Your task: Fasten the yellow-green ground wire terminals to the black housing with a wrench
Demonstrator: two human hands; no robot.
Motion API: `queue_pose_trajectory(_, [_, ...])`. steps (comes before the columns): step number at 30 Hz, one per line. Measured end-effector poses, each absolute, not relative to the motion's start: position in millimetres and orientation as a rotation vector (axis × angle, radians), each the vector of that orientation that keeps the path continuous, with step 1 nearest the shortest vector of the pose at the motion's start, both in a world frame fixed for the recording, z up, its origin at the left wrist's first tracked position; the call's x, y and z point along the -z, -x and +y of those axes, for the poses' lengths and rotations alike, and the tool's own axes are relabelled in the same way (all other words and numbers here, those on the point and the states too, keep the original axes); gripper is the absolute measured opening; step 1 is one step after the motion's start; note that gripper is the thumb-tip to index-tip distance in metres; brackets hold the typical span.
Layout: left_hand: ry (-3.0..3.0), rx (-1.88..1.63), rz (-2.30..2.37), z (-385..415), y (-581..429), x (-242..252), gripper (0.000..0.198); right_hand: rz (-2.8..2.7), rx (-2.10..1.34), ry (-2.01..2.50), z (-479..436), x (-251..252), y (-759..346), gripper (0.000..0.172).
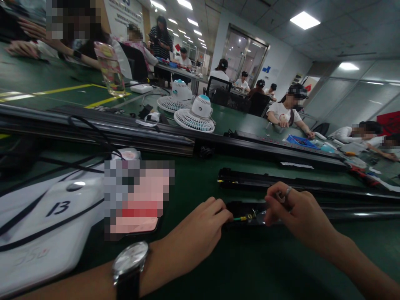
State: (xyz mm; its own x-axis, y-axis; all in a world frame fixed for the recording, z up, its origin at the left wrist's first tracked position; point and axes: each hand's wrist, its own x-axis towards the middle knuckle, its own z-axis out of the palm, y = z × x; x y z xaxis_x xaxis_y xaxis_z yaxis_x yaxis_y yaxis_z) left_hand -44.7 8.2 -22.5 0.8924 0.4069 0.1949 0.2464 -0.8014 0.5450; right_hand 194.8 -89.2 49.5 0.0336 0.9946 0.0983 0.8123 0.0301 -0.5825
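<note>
My left hand (200, 227) lies on the green table with its fingers curled, pinching the left end of a long black strip (343, 213) where green and yellow wires (243, 218) stick out. My right hand (293, 210), a ring on one finger, is closed in a pinch over the same strip just right of the wires. A watch (129, 260) sits on my left wrist. A second black strip (281, 181) lies parallel just behind.
A white device marked 13 (46, 225) with black cables lies at the left. A long dark rail (125, 131) crosses the table. Behind it stand two small white fans (195, 116) and a glass (110, 71). Other people sit working at the far tables.
</note>
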Motion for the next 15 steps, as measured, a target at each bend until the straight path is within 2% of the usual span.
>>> queue_pose_trajectory(15, [-2.531,-0.411,0.482,7.8,43.5,21.5,0.033,-1.895,-0.518,1.827,-89.9,-48.3,-197.9,0.016])
